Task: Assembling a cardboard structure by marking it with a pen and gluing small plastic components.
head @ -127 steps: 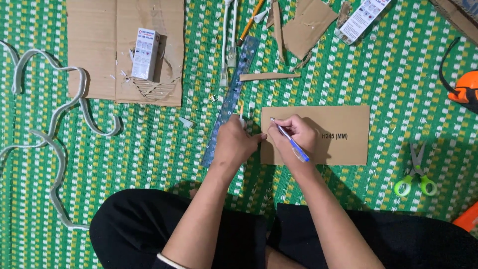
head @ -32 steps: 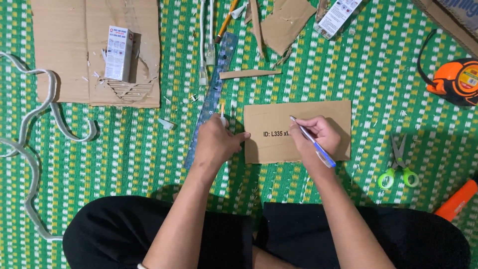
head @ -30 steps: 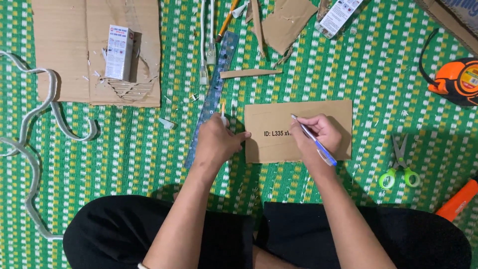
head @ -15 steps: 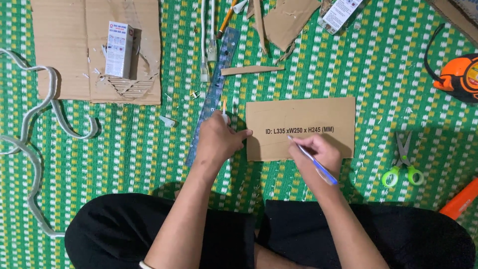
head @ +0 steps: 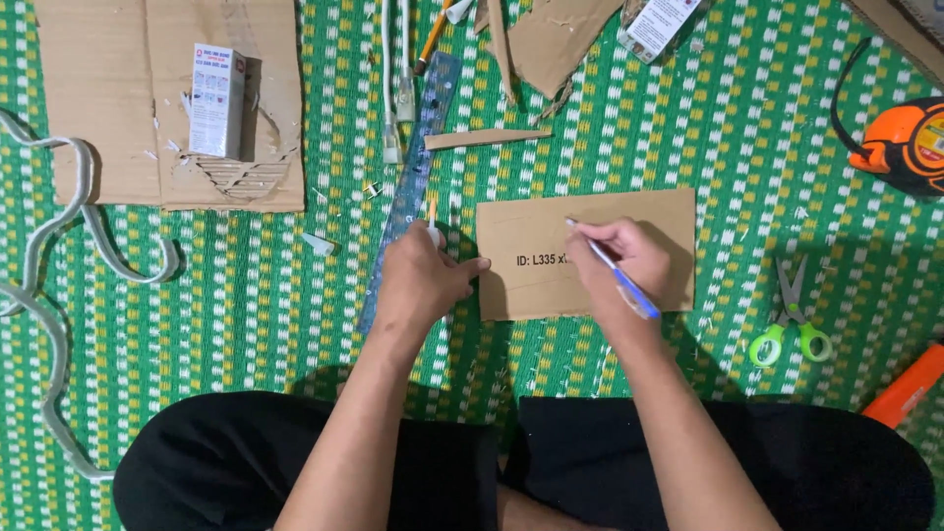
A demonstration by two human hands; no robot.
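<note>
While the right hand (head: 629,261) writes on the small cardboard rectangle (head: 551,246), closed around a blue pen (head: 618,275) with the tip near the card's top middle, the left hand (head: 423,280) pins the card's left edge with its fingertips. That hand is also curled around a small white stick-like item (head: 432,218); can't tell what it is. Card lies flat on the mat right in front of the crossed legs.

To do it well, my read: keep pressure on that left edge, since the woven mat gives and the card may skid or dent under the pen. Light, even strokes, wrist resting on the card.

Surface is a green, yellow and white woven floor mat (head: 295,295), no bench. Clear ruler (head: 408,187) just left of the card. Scissors (head: 787,315) to the right, orange tape measure (head: 910,143) beyond. Larger cut cardboard sheet (head: 128,118) upper left with a small white box (head: 216,113) on it; grey strip (head: 59,295) coils along the left edge.
</note>
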